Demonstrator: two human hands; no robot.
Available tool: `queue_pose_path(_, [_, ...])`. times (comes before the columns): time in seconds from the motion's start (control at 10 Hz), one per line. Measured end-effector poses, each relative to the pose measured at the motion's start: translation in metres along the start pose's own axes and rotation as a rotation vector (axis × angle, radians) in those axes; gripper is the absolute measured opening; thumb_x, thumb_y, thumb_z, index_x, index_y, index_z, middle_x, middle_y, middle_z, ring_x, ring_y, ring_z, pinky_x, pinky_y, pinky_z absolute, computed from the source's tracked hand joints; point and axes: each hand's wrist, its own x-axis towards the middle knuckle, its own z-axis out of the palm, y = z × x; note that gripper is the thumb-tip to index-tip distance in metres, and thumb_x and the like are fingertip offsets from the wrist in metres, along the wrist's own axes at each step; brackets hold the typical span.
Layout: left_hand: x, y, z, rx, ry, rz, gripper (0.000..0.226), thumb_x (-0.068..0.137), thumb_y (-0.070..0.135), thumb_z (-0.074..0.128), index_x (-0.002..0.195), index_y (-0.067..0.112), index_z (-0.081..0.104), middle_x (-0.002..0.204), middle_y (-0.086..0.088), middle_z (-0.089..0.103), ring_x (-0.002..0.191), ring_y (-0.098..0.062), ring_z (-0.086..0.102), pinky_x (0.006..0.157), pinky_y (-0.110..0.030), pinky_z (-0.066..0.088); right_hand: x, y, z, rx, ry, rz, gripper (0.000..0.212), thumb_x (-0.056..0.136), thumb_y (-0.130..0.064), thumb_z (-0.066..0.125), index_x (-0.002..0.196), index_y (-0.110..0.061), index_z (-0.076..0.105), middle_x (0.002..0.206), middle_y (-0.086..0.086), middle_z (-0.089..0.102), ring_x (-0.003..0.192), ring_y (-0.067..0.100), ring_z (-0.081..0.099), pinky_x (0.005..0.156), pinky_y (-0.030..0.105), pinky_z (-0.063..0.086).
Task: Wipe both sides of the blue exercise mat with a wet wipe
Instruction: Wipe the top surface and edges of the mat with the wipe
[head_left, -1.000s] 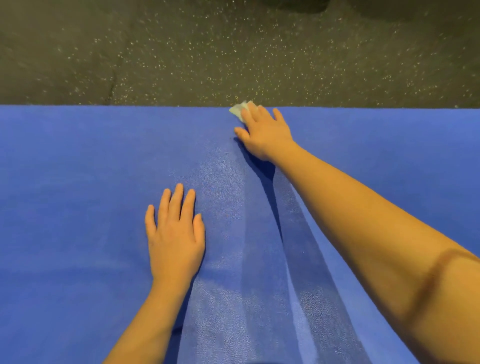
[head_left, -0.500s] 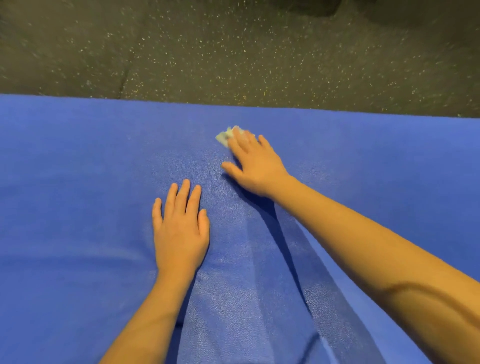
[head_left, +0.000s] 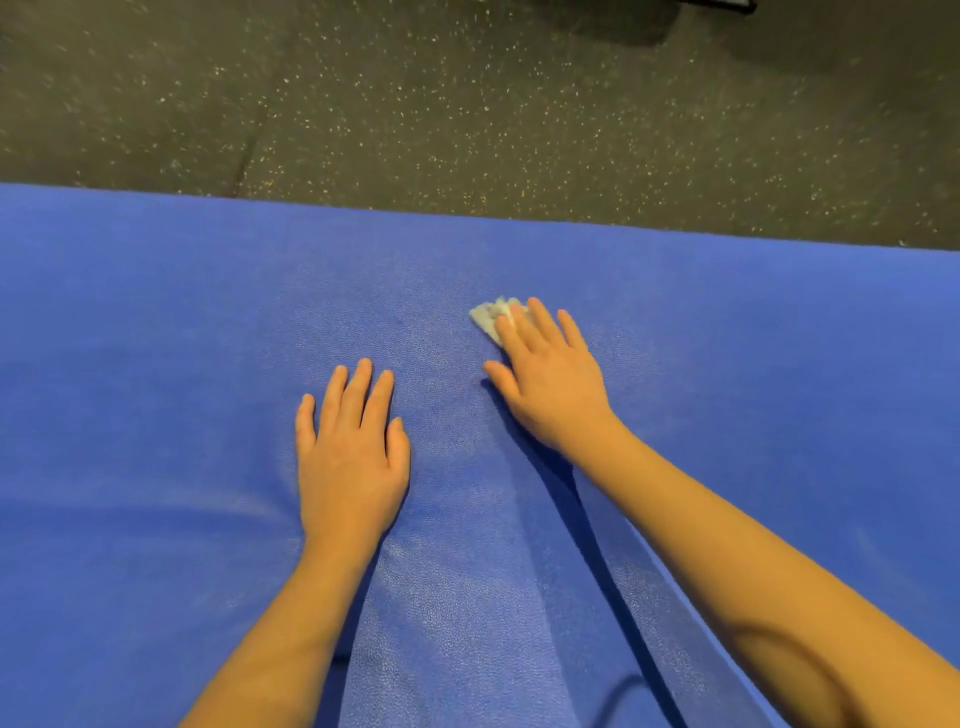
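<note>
The blue exercise mat (head_left: 156, 364) lies flat on the floor and fills the lower two thirds of the view. My right hand (head_left: 550, 384) presses a crumpled white wet wipe (head_left: 488, 318) onto the mat with straight fingers; only the wipe's far corner shows beyond the fingertips. My left hand (head_left: 353, 441) rests flat on the mat, fingers straight and slightly spread, to the left of the right hand and nearer to me. A shiny damp strip runs on the mat between my two arms.
Dark speckled rubber floor (head_left: 467, 114) lies beyond the mat's far edge (head_left: 571, 222). A dark object (head_left: 722, 4) sits at the top right edge of the view.
My right hand has drawn the wipe back from the mat's far edge toward me, down the middle of the mat. My left hand has stayed pressed on the mat.
</note>
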Motion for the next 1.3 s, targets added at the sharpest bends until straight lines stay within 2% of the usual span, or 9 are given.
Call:
queue_pose_path(0.1, [0.000,0.000,0.000,0.000,0.002,0.002,0.053,0.092,0.031,0.032,0.136,0.012,0.054,0.149,-0.008,0.044,0.141,-0.028,0.035,0.114,-0.052,0.022,-0.012,-0.017,0.005,0.133,0.048,0.053,0.073,0.088,-0.052,0.022,0.143,-0.006,0.036,0.152,0.012,0.031,0.141,0.029,0.025,0.116,0.043,0.017])
queue_pose_path(0.2, [0.000,-0.001,0.001,0.005,0.006,0.007,0.053,0.092,0.031,0.031,0.136,0.012,0.054,0.148,-0.008,0.044,0.140,-0.028,0.035,0.114,-0.052,0.022,-0.036,-0.028,0.011,0.129,-0.025,-0.132,0.071,0.088,-0.051,0.030,0.140,-0.004,0.041,0.150,0.015,0.034,0.138,0.031,0.031,0.115,0.041,0.017])
queue_pose_path(0.4, [0.000,0.000,0.001,-0.005,0.015,0.007,0.053,0.092,0.031,0.031,0.135,0.011,0.054,0.148,-0.008,0.045,0.140,-0.028,0.035,0.114,-0.052,0.021,-0.028,-0.003,0.008,0.122,0.033,0.145,0.072,0.088,-0.049,0.022,0.142,-0.003,0.036,0.152,0.015,0.029,0.140,0.031,0.025,0.116,0.040,0.016])
queue_pose_path(0.6, [-0.001,0.000,0.001,0.001,0.014,0.013,0.053,0.093,0.031,0.030,0.136,0.012,0.054,0.149,-0.008,0.044,0.141,-0.028,0.035,0.114,-0.052,0.022,-0.074,-0.037,0.016,0.150,-0.033,-0.101,0.072,0.087,-0.050,0.031,0.141,-0.003,0.039,0.152,0.015,0.030,0.142,0.029,0.025,0.118,0.041,0.015])
queue_pose_path(0.8, [0.000,0.001,0.002,-0.005,0.017,0.012,0.053,0.093,0.031,0.030,0.136,0.012,0.053,0.149,-0.007,0.044,0.141,-0.027,0.034,0.115,-0.051,0.020,-0.055,-0.027,0.014,0.239,0.038,0.114,0.074,0.089,-0.051,0.024,0.146,-0.004,0.030,0.155,0.010,0.023,0.145,0.025,0.014,0.118,0.040,0.010])
queue_pose_path(0.9, [0.000,0.000,0.002,-0.002,0.021,0.014,0.052,0.093,0.031,0.030,0.136,0.012,0.053,0.148,-0.008,0.045,0.140,-0.028,0.035,0.114,-0.051,0.021,-0.089,-0.048,0.016,0.237,-0.027,-0.123,0.070,0.089,-0.048,0.033,0.145,-0.006,0.035,0.154,0.010,0.028,0.144,0.023,0.018,0.118,0.039,0.011])
queue_pose_path(1.0, [0.000,0.001,0.001,-0.008,0.017,0.014,0.053,0.093,0.031,0.029,0.136,0.012,0.053,0.148,-0.008,0.045,0.140,-0.028,0.035,0.114,-0.052,0.021,-0.091,-0.029,0.017,0.131,0.027,-0.117,0.060,0.091,-0.042,0.032,0.136,-0.005,0.047,0.148,0.011,0.038,0.137,0.026,0.035,0.113,0.039,0.020])
queue_pose_path(1.1, [0.001,0.000,0.001,-0.026,0.014,0.016,0.053,0.094,0.031,0.029,0.136,0.011,0.053,0.149,-0.008,0.044,0.141,-0.028,0.034,0.115,-0.052,0.020,-0.078,-0.025,0.013,0.185,0.052,0.078,0.061,0.092,-0.042,0.028,0.140,-0.008,0.042,0.150,0.010,0.035,0.139,0.026,0.030,0.115,0.040,0.015])
queue_pose_path(1.3, [-0.001,0.001,0.002,-0.046,0.002,0.021,0.050,0.094,0.029,0.033,0.137,0.010,0.052,0.148,-0.009,0.044,0.141,-0.029,0.034,0.114,-0.053,0.020,-0.120,-0.055,0.021,0.150,-0.012,-0.155,0.065,0.089,-0.045,0.036,0.143,-0.008,0.039,0.151,0.010,0.035,0.140,0.024,0.030,0.115,0.034,0.010])
